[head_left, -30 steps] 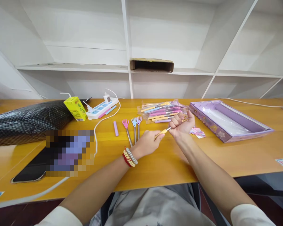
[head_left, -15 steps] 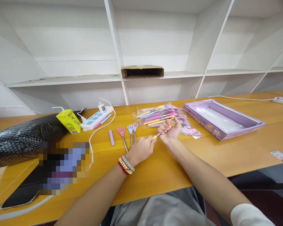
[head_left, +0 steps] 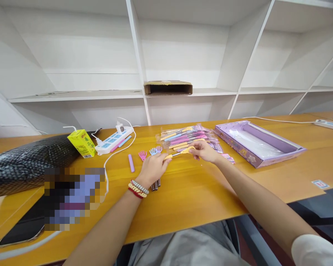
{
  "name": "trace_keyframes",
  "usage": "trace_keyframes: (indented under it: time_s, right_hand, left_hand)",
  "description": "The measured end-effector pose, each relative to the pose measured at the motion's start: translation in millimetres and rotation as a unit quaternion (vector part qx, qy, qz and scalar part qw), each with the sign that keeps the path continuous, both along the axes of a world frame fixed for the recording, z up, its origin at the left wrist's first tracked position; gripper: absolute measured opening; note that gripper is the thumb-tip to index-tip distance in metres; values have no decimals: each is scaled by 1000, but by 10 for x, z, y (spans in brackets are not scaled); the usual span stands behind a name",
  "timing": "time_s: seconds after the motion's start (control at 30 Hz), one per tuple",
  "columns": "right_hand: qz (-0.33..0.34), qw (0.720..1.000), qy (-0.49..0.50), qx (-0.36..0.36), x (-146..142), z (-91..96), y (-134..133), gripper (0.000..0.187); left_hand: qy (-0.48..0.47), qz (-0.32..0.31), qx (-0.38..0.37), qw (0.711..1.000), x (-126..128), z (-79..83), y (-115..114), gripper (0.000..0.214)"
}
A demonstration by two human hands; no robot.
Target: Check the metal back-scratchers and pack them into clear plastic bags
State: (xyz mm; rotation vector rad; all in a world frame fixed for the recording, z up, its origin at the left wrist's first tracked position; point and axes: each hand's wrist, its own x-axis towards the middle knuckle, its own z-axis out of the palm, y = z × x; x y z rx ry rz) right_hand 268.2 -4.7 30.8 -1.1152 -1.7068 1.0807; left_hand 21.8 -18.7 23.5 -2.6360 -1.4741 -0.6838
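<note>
A yellow back scratcher [head_left: 179, 153] with a metal rod is stretched between my hands above the table. My left hand [head_left: 153, 169] is closed round its handle end. At the other end, the fingers of my right hand [head_left: 204, 151] pinch the yellow claw head. Pink [head_left: 142, 155] and blue [head_left: 153, 150] back scratchers lie under and behind my left hand, a purple one beside them, their metal rods partly covered. A loose purple handle [head_left: 131, 163] lies to their left. Behind my right hand is a pile of bagged back scratchers [head_left: 180, 138].
A purple open box [head_left: 262, 162] with clear plastic inside stands at the right. To the left are a power strip [head_left: 113, 139] with cords, a yellow drink carton [head_left: 81, 143], a black netted bag [head_left: 30, 159] and a phone [head_left: 22, 221]. Small printed cards [head_left: 229, 158] lie near the box.
My right hand has turned from palm-up to fingers pinching the claw head, uncovering more of it. My left hand has shifted left and up, over the loose scratchers, still on the handle.
</note>
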Motion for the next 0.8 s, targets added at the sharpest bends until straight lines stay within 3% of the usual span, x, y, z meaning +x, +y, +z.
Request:
trace_keyframes:
  time_s: [0.13, 0.27, 0.37, 0.57, 0.67, 0.8]
  right_hand:
    - [-9, 1000, 9, 26, 206, -55, 38, 28]
    - [-154, 982, 39, 101, 472, -85, 77, 32]
    - [-247, 960, -43, 123, 678, -110, 65, 31]
    - [-273, 897, -345, 37, 972, -200, 30, 25]
    - [-259, 879, -400, -27, 1020, -245, 47, 28]
    - [-230, 875, -417, -90, 1004, -250, 73, 21]
  left_hand:
    - [-8, 7, 6, 1000, -2, -27, 28, 31]
    - [-41, 18, 41, 998, -21, -73, 72, 29]
    - [-52, 14, 48, 997, -37, -102, 93, 28]
    - [-45, 4, 44, 998, -61, -133, 122, 22]
    - [-42, 0, 61, 997, -73, -126, 136, 19]
    - [-17, 0, 98, 995, -83, -104, 144, 14]
